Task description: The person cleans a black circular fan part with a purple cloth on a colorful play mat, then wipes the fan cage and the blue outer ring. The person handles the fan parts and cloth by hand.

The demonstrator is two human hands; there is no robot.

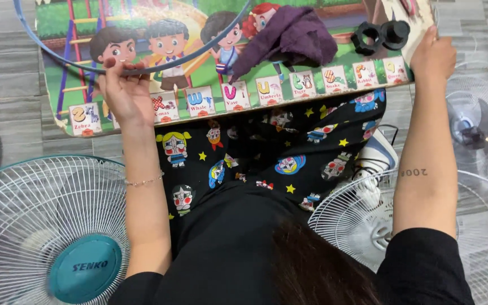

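Nearest the camera, dark hair [317, 265] and black sleeves are filling the lower edge, above patterned black trousers [278, 152] covering the person's lap. A white wire fan grille with a teal hub [46, 226] is lying on the floor at lower left; a second white grille [362, 220] is lying at lower right, partly hidden by the right forearm. Farther right, a bare fan motor with clear blades [475, 133] is sitting on the grey tiles. Beyond the lap, a low picture-printed table [210, 101] is carrying a purple cloth [289, 36] and two black plastic nuts [379, 35]. The left hand [124, 93] is gripping a thin blue ring [142, 69] arching over the table. The right hand [433, 56] is closing on the table's far right corner, fingers hidden.
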